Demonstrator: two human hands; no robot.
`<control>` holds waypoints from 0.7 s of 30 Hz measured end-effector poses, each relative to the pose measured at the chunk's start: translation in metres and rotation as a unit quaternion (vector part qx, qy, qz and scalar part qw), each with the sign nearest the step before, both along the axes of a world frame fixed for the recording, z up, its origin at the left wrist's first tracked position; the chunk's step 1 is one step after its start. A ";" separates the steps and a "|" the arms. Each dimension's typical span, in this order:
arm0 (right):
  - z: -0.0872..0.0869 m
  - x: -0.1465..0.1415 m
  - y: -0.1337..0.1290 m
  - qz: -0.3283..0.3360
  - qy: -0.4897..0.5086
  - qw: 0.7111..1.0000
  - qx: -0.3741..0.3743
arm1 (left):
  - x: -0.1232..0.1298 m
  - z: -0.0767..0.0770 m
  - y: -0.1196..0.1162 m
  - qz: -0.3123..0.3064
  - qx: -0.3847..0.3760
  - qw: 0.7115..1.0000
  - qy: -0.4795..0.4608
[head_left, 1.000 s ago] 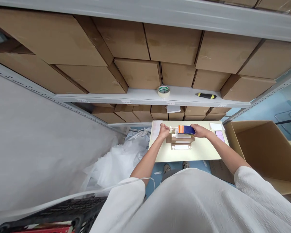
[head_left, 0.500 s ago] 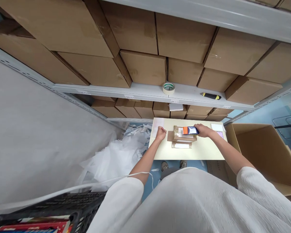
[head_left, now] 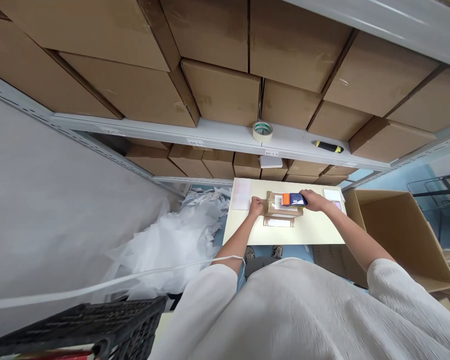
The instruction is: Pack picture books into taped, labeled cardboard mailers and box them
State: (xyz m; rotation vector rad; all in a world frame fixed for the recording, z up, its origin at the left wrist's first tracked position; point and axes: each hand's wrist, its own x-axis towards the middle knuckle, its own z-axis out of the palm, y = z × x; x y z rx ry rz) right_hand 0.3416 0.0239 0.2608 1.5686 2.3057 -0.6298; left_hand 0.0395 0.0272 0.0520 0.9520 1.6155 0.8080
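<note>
On the cream tabletop stands a small cardboard box with a white label and shiny tape on it. My left hand is at the box's left end, fingers closed on the brown flap there. Wrapped in my right hand is a blue and orange tape dispenser, lying over the top right of the box. Its contact with the box is too small to make out. A flat taped piece with a white label shows just in front of the box.
A tape roll and a yellow-black utility knife lie on the shelf above. Left are white packing sheets and a black crate. A large open carton stands right. A white cable crosses my left arm.
My left hand has moved right, from beside the box to its left flap, and closed on it. My right hand still holds the tape dispenser over the box. The view has shifted slightly.
</note>
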 end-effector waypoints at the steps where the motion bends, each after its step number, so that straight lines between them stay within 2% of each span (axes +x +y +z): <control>1: -0.001 -0.001 0.000 0.002 -0.001 1.000 0.002 | 0.004 -0.001 0.000 -0.005 -0.008 1.000 0.000; 6: -0.003 -0.004 0.000 0.010 -0.010 1.000 0.009 | 0.014 -0.002 0.001 -0.027 -0.043 0.999 0.007; 10: -0.004 -0.004 -0.001 0.010 -0.019 1.000 0.007 | 0.012 0.004 -0.001 -0.025 -0.039 0.998 0.031; 13: -0.004 -0.004 -0.001 0.012 -0.020 1.000 0.006 | 0.010 0.012 -0.003 -0.033 -0.011 0.999 0.029; 17: -0.003 -0.006 -0.004 0.010 -0.019 1.000 0.009 | 0.008 0.031 -0.006 -0.083 -0.026 0.996 0.025; 19: -0.002 -0.006 -0.005 0.006 -0.011 1.000 0.013 | 0.007 0.043 -0.007 -0.115 0.022 0.992 0.043; 21: -0.002 -0.007 -0.007 0.002 0.001 1.000 0.019 | 0.008 0.058 -0.006 -0.182 0.128 0.972 0.070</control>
